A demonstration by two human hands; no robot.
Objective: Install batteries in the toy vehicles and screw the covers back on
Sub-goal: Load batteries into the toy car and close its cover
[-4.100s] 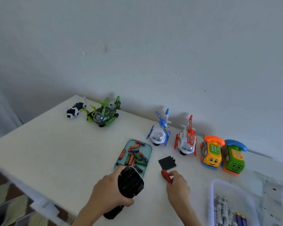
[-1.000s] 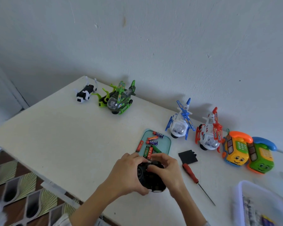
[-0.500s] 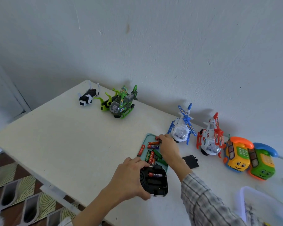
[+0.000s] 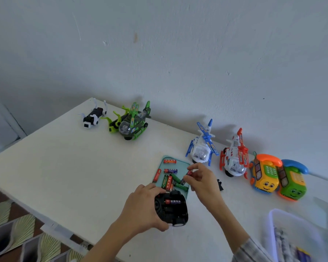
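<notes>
Here, an upturned black plastic toy car [image 4: 171, 209] is gripped on the white tabletop [image 4: 64, 167] by the left hand [image 4: 142, 207], fingers curled round its left flank. One red cylindrical battery [image 4: 172, 201] is seen already seated crosswise at the far end of the open compartment; the bays nearer the person appear unfilled.

A second small red battery [image 4: 187, 176] is pinched between thumb and fingertips of the right hand [image 4: 201, 181], lifted above the near right corner of the flat teal tray [image 4: 180, 162], where more red and green batteries [image 4: 168, 181] lie loose. Its long axis is tilted, running roughly from 1 o'clock down to 7 o'clock.

From the pinched battery the compartment lies at about 7 o'clock, near at hand; the right hand is the nearer one. It is judged that the battery must be turned crosswise, parallel to the seated one, before being pressed in. Its smooth, round casing may roll between the fingers.

The black flat battery cover [image 4: 220, 184], mostly hidden, lies at 3 o'clock of the right hand.
</notes>
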